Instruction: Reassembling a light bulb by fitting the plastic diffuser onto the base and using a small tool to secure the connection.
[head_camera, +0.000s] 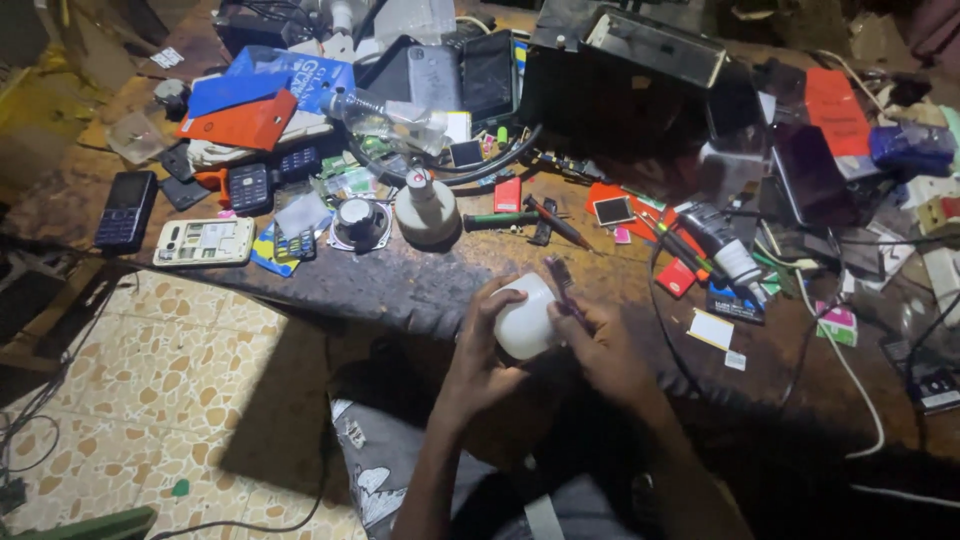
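My left hand (482, 352) holds a small white plastic bottle (526, 318) at the near edge of the workbench. My right hand (606, 350) grips a thin purple-handled tool (563, 287), its shaft pointing up and away beside the bottle. Both hands sit close together just above my lap, the fingers of each touching the bottle.
The dark workbench (420, 285) is crowded: a black keypad phone (125, 208), a white phone shell (205, 241), a round speaker (360, 222), a white cone-topped bottle (426, 208), screwdrivers (505, 219), a hot-air handpiece (725, 246), white cable (845, 365), orange and blue cards (245, 118). Tiled floor lies left.
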